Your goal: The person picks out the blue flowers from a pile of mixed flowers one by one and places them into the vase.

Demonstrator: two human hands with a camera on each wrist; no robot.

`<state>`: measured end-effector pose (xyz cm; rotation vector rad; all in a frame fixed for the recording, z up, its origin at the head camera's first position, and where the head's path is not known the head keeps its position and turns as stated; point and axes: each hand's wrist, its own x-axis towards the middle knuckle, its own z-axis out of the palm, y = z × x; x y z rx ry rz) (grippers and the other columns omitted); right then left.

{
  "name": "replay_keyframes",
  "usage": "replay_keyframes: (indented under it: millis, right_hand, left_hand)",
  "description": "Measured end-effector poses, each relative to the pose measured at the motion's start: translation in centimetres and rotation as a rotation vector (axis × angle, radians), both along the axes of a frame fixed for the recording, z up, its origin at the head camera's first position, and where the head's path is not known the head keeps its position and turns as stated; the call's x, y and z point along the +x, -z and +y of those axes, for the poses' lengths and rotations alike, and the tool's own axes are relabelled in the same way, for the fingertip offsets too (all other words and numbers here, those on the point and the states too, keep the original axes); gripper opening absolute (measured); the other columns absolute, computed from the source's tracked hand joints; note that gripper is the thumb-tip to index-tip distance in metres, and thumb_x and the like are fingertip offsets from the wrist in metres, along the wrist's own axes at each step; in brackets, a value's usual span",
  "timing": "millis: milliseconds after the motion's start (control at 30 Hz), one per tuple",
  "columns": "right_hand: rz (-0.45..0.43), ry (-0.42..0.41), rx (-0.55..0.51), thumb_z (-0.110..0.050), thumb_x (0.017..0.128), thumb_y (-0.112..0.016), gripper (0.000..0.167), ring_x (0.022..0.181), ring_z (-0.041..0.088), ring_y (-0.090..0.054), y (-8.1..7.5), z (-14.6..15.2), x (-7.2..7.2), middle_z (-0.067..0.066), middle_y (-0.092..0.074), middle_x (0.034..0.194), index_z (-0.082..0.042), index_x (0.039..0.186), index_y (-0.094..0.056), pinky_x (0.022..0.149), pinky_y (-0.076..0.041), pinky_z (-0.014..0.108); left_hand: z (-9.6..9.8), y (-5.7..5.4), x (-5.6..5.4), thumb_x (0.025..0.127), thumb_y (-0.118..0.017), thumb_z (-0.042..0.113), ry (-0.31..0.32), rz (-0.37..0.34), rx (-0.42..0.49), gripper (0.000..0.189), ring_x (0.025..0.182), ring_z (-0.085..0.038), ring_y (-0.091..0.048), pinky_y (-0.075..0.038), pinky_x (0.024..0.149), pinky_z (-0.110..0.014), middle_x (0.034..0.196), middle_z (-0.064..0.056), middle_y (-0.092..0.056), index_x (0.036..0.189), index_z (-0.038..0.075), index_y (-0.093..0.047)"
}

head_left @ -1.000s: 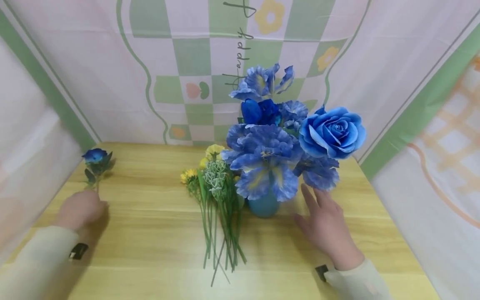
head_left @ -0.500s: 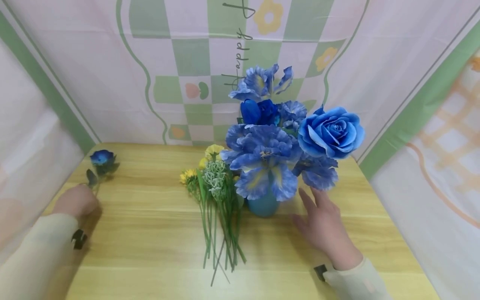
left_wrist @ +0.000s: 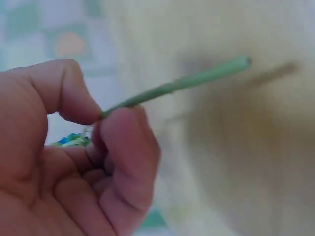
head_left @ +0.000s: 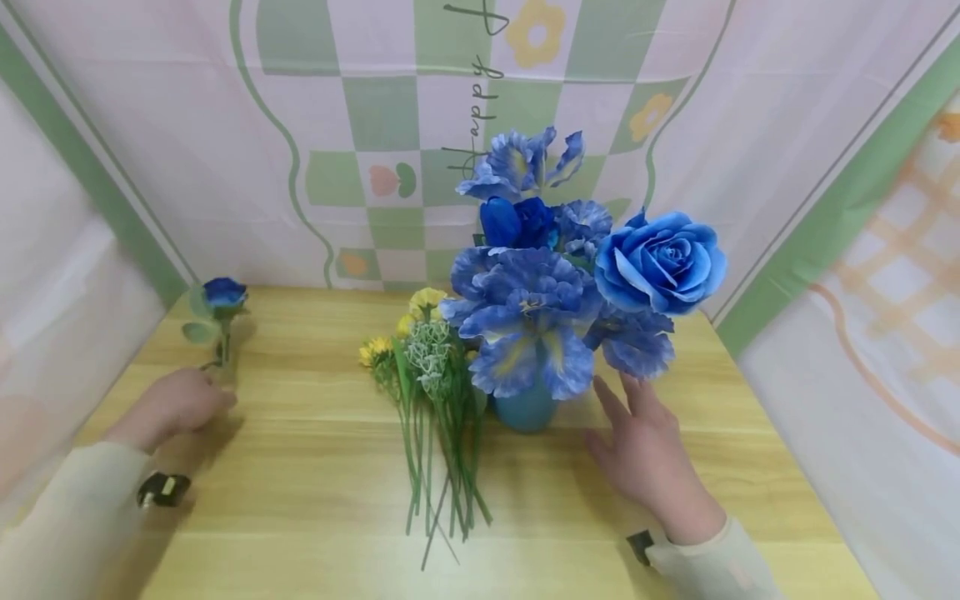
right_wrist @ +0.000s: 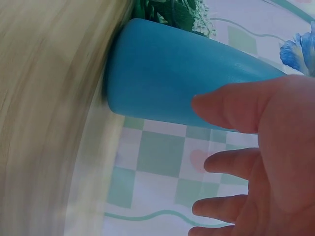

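Note:
At the left of the head view my left hand [head_left: 176, 406] pinches the green stem [left_wrist: 179, 83] of a blue rose [head_left: 224, 293] between thumb and finger. The stem's cut end points out past my fingertips in the left wrist view. My right hand [head_left: 651, 458] has its fingers spread beside a blue vase [right_wrist: 167, 73], holding nothing. In the right wrist view the thumb overlaps the vase's side. The vase stands upright, filled with blue flowers [head_left: 532, 292] and one large blue rose [head_left: 663, 262] leaning right. Its upper part is hidden under petals in the head view.
Left of the vase lies a bunch of yellow and whitish-green flowers [head_left: 427, 354], green stems toward me. All stand on a wooden table [head_left: 300, 500]. A checkered cloth [head_left: 382, 117] hangs behind the table, with pale cloth at both sides.
My left hand has turned and shifted slightly right, swinging the small blue rose to the right and upward in the head view. My right hand stays by the vase.

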<state>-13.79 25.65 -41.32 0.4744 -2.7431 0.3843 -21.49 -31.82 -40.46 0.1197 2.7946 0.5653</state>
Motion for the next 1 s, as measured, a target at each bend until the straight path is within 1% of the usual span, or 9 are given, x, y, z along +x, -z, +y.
replay_keyframes:
  millis: [167, 300, 400, 600, 700, 800, 833, 900, 1000]
  right_hand:
    - [-0.034, -0.016, -0.022, -0.020, 0.083, -0.075, 0.073, 0.133, 0.056, -0.032, -0.4, -0.5, 0.6, 0.032, -0.028, 0.154, 0.004, 0.145, -0.045, 0.091, -0.037, 0.076]
    - [0.013, -0.139, -0.024, -0.018, 0.084, -0.073, 0.065, 0.126, 0.054, -0.044, -0.8, -1.4, 1.2, 0.032, -0.041, 0.146, 0.006, 0.140, -0.051, 0.094, -0.043, 0.067]
    - [-0.025, -0.275, -0.018, -0.019, 0.087, -0.073, 0.056, 0.118, 0.042, -0.057, -1.2, -2.2, 1.9, 0.022, -0.055, 0.138, 0.003, 0.136, -0.055, 0.092, -0.051, 0.055]
    - [-0.296, -0.486, -0.017, -0.025, 0.095, -0.068, 0.045, 0.118, 0.026, -0.059, -2.7, -4.2, 3.8, 0.005, -0.062, 0.131, -0.008, 0.136, -0.059, 0.097, -0.049, 0.048]
    - [-0.246, -0.556, -0.062, -0.028, 0.098, -0.064, 0.038, 0.109, 0.018, -0.063, -3.3, -5.0, 4.4, -0.001, -0.066, 0.122, -0.009, 0.132, -0.062, 0.092, -0.053, 0.043]
    - [-0.112, -0.628, -0.161, -0.032, 0.101, -0.059, 0.033, 0.105, 0.012, -0.063, -3.7, -5.8, 4.6, -0.006, -0.068, 0.116, -0.013, 0.128, -0.064, 0.090, -0.053, 0.038]
    - [-0.065, -0.648, -0.205, -0.033, 0.101, -0.059, 0.034, 0.093, 0.003, -0.063, -3.8, -6.1, 4.8, -0.009, -0.068, 0.110, -0.013, 0.128, -0.064, 0.081, -0.055, 0.030]
    - [-0.057, -0.719, -0.357, -0.022, 0.100, -0.062, 0.030, 0.094, 0.004, -0.063, -4.0, -6.8, 4.8, -0.004, -0.068, 0.111, -0.011, 0.128, -0.063, 0.080, -0.055, 0.026]
    - [-0.108, -0.854, -0.589, 0.000, 0.094, -0.064, 0.036, 0.100, 0.013, -0.062, -4.4, -7.6, 4.8, 0.008, -0.064, 0.117, -0.008, 0.128, -0.063, 0.081, -0.054, 0.027]
  left_hand:
    - [5.4, -2.3, 1.9, 0.090, -0.063, 0.014, 0.036, 0.188, 0.205, 0.018, 0.059, -0.019, -0.048, -0.040, 0.052, -0.033, 0.065, -0.001, -0.052, 0.077, 0.012, -0.050]
    - [9.7, -3.5, 3.7, 0.079, -0.063, 0.000, 0.152, 0.429, 0.404, 0.018, 0.058, -0.016, -0.048, -0.043, 0.049, -0.028, 0.068, 0.003, -0.053, 0.079, 0.015, -0.053]
    - [12.4, -3.8, 4.8, 0.075, -0.061, -0.006, 0.296, 0.595, 0.571, 0.025, 0.062, -0.012, -0.053, -0.050, 0.054, -0.025, 0.072, 0.009, -0.056, 0.078, 0.019, -0.055]
    - [16.7, -4.4, 6.4, 0.074, -0.057, -0.005, 0.622, 0.801, 0.840, 0.020, 0.066, -0.009, -0.059, -0.055, 0.064, -0.020, 0.076, 0.006, -0.059, 0.082, 0.013, -0.057]
    - [19.1, -4.7, 7.0, 0.072, -0.056, -0.005, 0.783, 0.894, 0.927, 0.018, 0.065, -0.010, -0.058, -0.053, 0.063, -0.017, 0.076, 0.000, -0.059, 0.084, 0.007, -0.058]
    - [21.7, -4.9, 7.6, 0.066, -0.055, -0.008, 0.958, 0.900, 0.984, 0.023, 0.066, -0.010, -0.055, -0.050, 0.064, -0.013, 0.076, -0.001, -0.055, 0.085, 0.006, -0.055]
    - [22.6, -4.9, 7.9, 0.065, -0.055, -0.009, 1.008, 0.883, 0.993, 0.025, 0.067, -0.010, -0.054, -0.050, 0.066, -0.012, 0.077, -0.001, -0.054, 0.085, 0.006, -0.054]
    - [24.1, -4.8, 8.4, 0.062, -0.056, -0.010, 1.083, 0.815, 0.989, 0.030, 0.070, -0.008, -0.052, -0.048, 0.068, -0.010, 0.079, 0.000, -0.053, 0.087, 0.007, -0.054]
    - [26.0, -4.5, 9.2, 0.063, -0.059, -0.009, 1.127, 0.729, 0.945, 0.031, 0.072, -0.005, -0.049, -0.045, 0.069, -0.008, 0.080, 0.002, -0.053, 0.089, 0.009, -0.056]
